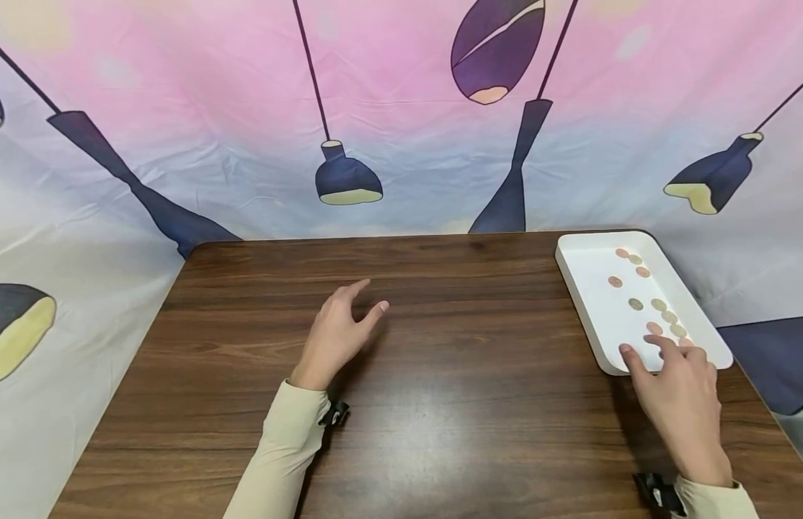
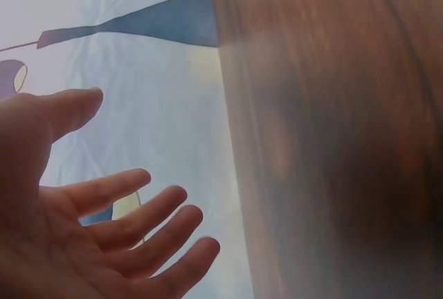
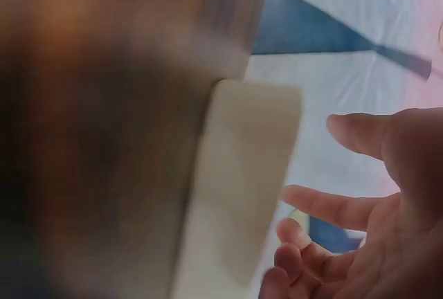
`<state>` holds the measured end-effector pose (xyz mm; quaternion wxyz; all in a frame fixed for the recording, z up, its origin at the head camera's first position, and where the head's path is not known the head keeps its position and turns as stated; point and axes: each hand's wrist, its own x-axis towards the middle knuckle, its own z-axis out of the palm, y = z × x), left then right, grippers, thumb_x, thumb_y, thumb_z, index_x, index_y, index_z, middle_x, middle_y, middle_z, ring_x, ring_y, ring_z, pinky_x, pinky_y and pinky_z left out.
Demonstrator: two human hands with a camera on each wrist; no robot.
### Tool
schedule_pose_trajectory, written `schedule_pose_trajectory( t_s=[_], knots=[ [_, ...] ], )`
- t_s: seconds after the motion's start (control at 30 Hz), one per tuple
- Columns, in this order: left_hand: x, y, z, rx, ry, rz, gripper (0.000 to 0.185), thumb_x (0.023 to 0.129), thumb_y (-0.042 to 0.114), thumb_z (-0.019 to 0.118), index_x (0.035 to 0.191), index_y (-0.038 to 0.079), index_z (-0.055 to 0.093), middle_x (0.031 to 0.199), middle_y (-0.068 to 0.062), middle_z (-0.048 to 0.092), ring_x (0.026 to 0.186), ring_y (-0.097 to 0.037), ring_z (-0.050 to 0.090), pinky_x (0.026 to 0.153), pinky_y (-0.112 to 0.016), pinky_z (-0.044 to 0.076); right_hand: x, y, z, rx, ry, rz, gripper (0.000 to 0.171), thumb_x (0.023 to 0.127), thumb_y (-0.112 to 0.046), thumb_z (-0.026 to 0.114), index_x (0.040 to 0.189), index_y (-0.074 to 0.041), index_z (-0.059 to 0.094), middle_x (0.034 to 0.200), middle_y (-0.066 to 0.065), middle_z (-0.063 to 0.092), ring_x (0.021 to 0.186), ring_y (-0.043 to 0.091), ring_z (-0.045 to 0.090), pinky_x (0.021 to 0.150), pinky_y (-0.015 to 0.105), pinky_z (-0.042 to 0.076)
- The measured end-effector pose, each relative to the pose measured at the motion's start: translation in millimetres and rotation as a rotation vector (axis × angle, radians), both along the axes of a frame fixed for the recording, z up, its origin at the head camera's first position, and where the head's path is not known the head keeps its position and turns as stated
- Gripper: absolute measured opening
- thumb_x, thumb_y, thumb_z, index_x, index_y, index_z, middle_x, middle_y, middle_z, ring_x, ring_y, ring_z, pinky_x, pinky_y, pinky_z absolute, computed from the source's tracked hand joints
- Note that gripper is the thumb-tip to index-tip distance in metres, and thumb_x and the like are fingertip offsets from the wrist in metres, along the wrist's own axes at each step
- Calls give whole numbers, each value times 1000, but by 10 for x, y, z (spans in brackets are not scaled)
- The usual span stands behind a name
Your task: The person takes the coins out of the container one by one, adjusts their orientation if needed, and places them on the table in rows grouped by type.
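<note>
Head view showed my right hand (image 1: 683,393) reaching over the white tray's (image 1: 592,303) near rim, fingers loose above the coins (image 1: 661,311), grip released, while my left hand (image 1: 336,335) hovered, fingers spread and relaxed, over the desk (image 1: 440,404).

Head view looks down and forward across the wooden table (image 1: 440,360) toward the backdrop (image 1: 401,108). Both wrist views sit close under the palms, blurred, facing that same backdrop; right wrist shares the white tray (image 3: 242,188)

Blurred white rectangular plastic tray (image 3: 239,188) at centre, bare right hand (image 3: 367,223) at four o'clock with fingers loosely spread, dark brown wooden table (image 3: 97,147) at nine o'clock
</note>
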<state>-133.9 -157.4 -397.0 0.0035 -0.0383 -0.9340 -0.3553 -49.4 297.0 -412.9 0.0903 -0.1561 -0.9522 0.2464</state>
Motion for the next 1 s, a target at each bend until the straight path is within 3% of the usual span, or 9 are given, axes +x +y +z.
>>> schedule_pose_trajectory(
  t_s=[0.13, 0.23, 0.3, 0.4, 0.5, 0.67, 0.77, 0.9, 1.0],
  knots=[
    [23, 72, -45, 45, -9, 8, 61, 103, 45, 68, 151, 10, 57, 149, -16, 58, 139, -37, 54, 114, -60, 47, 18, 105, -85, -141, 25, -59, 51, 105, -28, 64, 136, 12, 57, 121, 40, 46, 115, 54, 42, 86, 60, 39],
    [56, 128, -83, 93, -22, 16, 57, 104, 42, 69, 149, 8, 60, 144, -17, 61, 135, -36, 57, 111, -58, 50, 17, 161, -115, -306, 51, -187, 45, 102, -24, 67, 135, 5, 56, 125, 33, 37, 104, 23, 49, 83, 36, 41],
    [77, 169, -109, 116, -29, 17, 56, 104, 40, 70, 148, 7, 60, 141, -16, 63, 132, -34, 60, 108, -56, 52, 6, 193, -114, -512, 101, -308, 36, 102, -18, 67, 133, -8, 51, 138, 25, 23, 89, 4, 50, 73, 20, 44],
    [95, 233, -134, 141, -32, 13, 54, 104, 38, 70, 147, 7, 61, 137, -14, 66, 129, -33, 61, 106, -54, 54, -24, 230, -97, -835, 198, -495, 54, 102, -12, 65, 139, -30, 30, 150, 10, 0, 87, -6, 48, 62, 6, 47],
    [99, 296, -156, 156, -28, 7, 54, 103, 37, 71, 147, 7, 61, 134, -13, 68, 127, -32, 63, 105, -51, 54, -56, 271, -85, -1064, 278, -643, 76, 102, -9, 61, 150, -36, 9, 153, 0, -5, 103, 1, 43, 63, 9, 53],
    [101, 390, -181, 182, -25, -21, 53, 104, 36, 71, 145, 4, 62, 132, -14, 68, 124, -32, 65, 104, -48, 56, -103, 371, -105, -1216, 266, -696, 83, 105, -10, 55, 158, -33, -4, 143, -10, 22, 111, 2, 45, 63, 14, 56],
    [104, 432, -191, 201, -32, -36, 51, 104, 34, 71, 144, 3, 62, 132, -14, 68, 123, -32, 65, 104, -47, 56, -126, 430, -138, -1274, 286, -678, 71, 105, -2, 54, 159, -27, 15, 133, -11, 41, 103, 1, 55, 58, 16, 56],
    [116, 463, -195, 207, -37, -44, 49, 104, 31, 71, 143, 2, 63, 132, -15, 68, 123, -32, 65, 104, -46, 57, -141, 467, -177, -1309, 323, -644, 56, 102, 12, 52, 148, -20, 46, 113, -9, 59, 84, 0, 65, 52, 19, 57],
    [119, 481, -189, 201, -39, -57, 48, 104, 31, 70, 142, 2, 64, 131, -16, 68, 122, -32, 64, 103, -46, 57, -141, 465, -194, -1264, 304, -615, 57, 101, 15, 50, 148, -18, 49, 104, -10, 62, 77, -2, 66, 52, 17, 57]
  ],
)
